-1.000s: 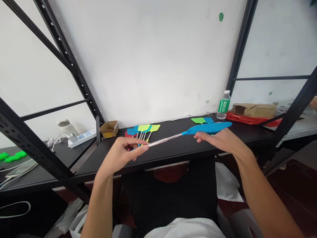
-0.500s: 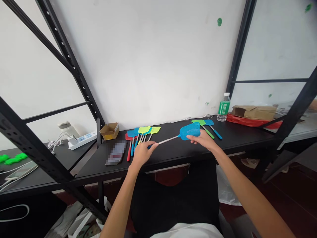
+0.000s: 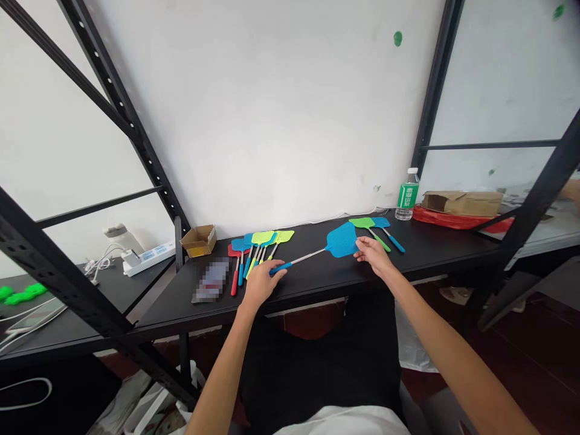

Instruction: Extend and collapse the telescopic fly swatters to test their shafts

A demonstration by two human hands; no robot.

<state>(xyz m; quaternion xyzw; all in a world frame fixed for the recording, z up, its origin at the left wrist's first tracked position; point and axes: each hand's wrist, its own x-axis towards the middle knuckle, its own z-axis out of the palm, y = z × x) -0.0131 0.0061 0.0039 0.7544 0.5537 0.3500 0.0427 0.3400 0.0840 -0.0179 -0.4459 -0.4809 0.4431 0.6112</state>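
A blue fly swatter (image 3: 341, 243) with a thin metal rod lies stretched across the black table (image 3: 317, 281). My left hand (image 3: 261, 283) rests on its blue handle end, fingers curled over it. My right hand (image 3: 372, 254) touches the right edge of the swatter's flat blue head with pinched fingertips. A bunch of several swatters (image 3: 256, 248) with blue, yellow-green and red parts lies just behind my left hand. Two more swatters (image 3: 375, 226), one green and one blue, lie behind my right hand.
A small open cardboard box (image 3: 198, 239) stands at the table's back left, a blurred flat object (image 3: 212, 280) in front of it. A green-labelled water bottle (image 3: 406, 194) and a brown box on a red tray (image 3: 462, 208) are at the back right. Black rack posts frame both sides.
Both hands lowered the blue swatter from mid-air onto the table. Its head turned from edge-on to flat, and my hands moved forward and down with it.
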